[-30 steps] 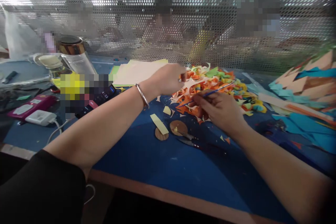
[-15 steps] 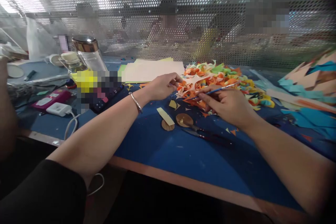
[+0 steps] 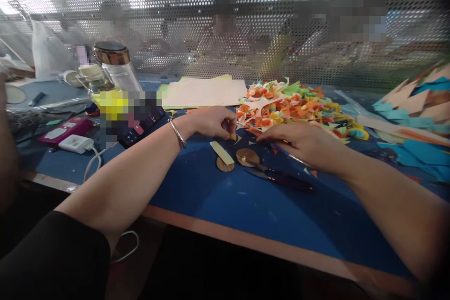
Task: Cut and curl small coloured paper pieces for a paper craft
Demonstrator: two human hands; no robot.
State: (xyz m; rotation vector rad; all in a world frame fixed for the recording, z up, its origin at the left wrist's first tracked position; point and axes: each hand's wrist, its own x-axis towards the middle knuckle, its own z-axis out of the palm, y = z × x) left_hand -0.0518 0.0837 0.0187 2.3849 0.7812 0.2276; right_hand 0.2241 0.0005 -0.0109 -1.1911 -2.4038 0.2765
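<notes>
My left hand [image 3: 216,123], with a silver bangle at its wrist, reaches down to the table with thumb and fingertips pinched on a small yellow paper piece [image 3: 234,136]. To its right, my right hand [image 3: 302,145] is closed around a thin blue pen-like tool [image 3: 294,157], mostly hidden under the palm. Between and below the hands lie two round wooden discs, the left disc [image 3: 225,166] partly covered by a pale yellow paper strip [image 3: 221,153]. Dark-handled snips [image 3: 281,179] rest with their blades on the right disc [image 3: 248,155].
Behind my hands is a heap of coloured paper scraps [image 3: 281,103] beside stacked paper sheets [image 3: 206,93]. At left stand a glass bottle [image 3: 121,72], a phone [image 3: 147,124] and a white charger [image 3: 75,143]. A folded-paper piece [image 3: 418,101] is at right, before a perforated screen [image 3: 197,47].
My left hand has lowered onto the yellow paper piece and pinched it. My right hand has turned palm-down and come nearer, swinging the tool beneath it.
</notes>
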